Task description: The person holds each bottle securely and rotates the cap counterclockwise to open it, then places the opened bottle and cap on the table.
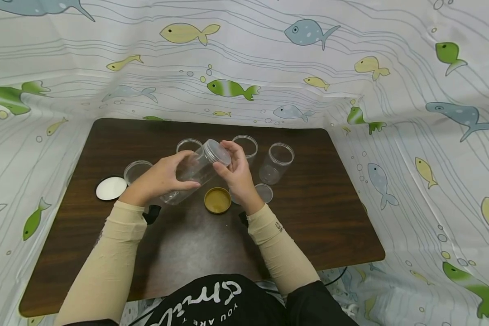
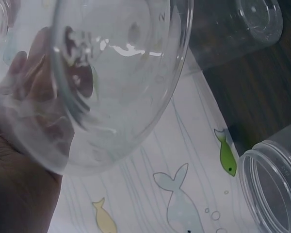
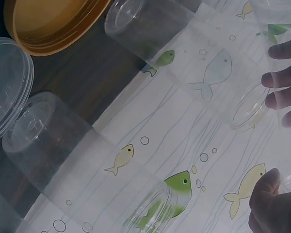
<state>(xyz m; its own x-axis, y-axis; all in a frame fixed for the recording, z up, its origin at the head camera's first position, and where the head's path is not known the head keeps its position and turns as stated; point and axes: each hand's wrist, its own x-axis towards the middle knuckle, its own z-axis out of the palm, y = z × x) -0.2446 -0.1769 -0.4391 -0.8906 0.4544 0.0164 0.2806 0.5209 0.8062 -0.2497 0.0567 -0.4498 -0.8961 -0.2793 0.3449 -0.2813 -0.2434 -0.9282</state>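
Observation:
My left hand [image 1: 156, 179] grips a clear plastic jar [image 1: 193, 172] around its body, above the table. The jar is tilted, its mouth end up and to the right. A clear lid [image 1: 217, 152] sits on that end, and my right hand [image 1: 240, 176] holds it between thumb and fingers. In the left wrist view the jar's round base [image 2: 131, 111] fills the middle, with the left hand [image 2: 29, 111] seen behind it. At the right wrist view's edge, the right fingers [image 3: 283, 51] and thumb curve around the clear plastic.
Open clear jars stand at the back right [image 1: 276, 165], back middle [image 1: 249, 146], behind the held jar [image 1: 189, 144] and at left [image 1: 136, 169]. A gold lid [image 1: 218, 200], a clear lid [image 1: 265, 193] and a white black-rimmed lid [image 1: 111, 188] lie on the dark wooden table [image 1: 309, 226].

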